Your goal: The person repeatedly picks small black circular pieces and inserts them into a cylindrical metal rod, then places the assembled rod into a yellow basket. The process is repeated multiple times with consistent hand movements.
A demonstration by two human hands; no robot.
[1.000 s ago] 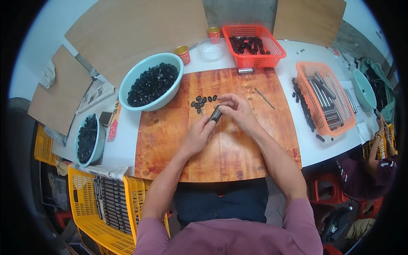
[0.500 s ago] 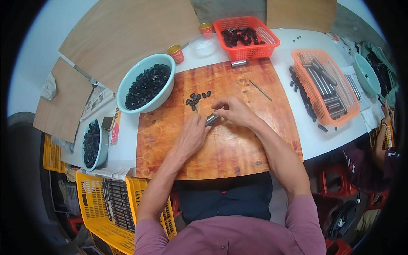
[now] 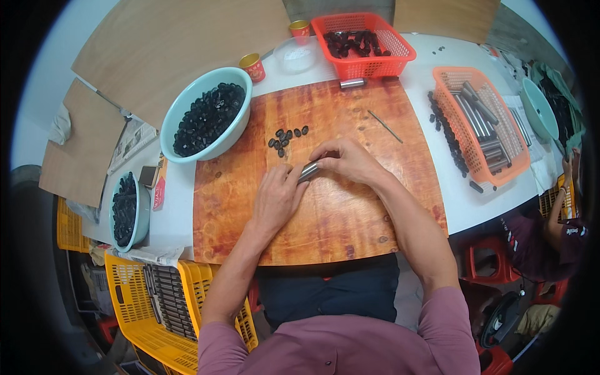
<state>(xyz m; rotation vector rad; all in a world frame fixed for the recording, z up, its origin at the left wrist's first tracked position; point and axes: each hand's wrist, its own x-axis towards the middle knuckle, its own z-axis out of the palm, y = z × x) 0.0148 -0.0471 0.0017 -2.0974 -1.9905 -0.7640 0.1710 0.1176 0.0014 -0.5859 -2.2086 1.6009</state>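
Observation:
A short shiny metal tube [image 3: 309, 170] is held between my two hands, just above a reddish-brown wooden board [image 3: 325, 225]. The fingers of my left hand [image 3: 277, 194] wrap round its near-left end. At the opposite end, my right hand [image 3: 352, 162] is closed, thumb and fingers pinching the tube. Whether a small part sits in the right fingertips is hidden. Beyond my left hand lies a loose cluster of small black oval pieces [image 3: 281, 142]. A thin dark rod [image 3: 385, 126] rests on the board past my right hand.
Left of the board stand a large pale-green basin [image 3: 240, 128] of black pieces and a smaller basin [image 3: 145, 215]. A red basket [image 3: 369, 67] is at the back; an orange basket [image 3: 451, 131] holds metal tubes at right. A yellow crate [image 3: 128, 300] sits low left; a co-worker's arm [image 3: 557, 203] shows far right.
The view has shifted slightly, so the table things sit a little differently in the picture. Both hands keep their hold on the tube, with the right fingers slightly re-placed at its end.

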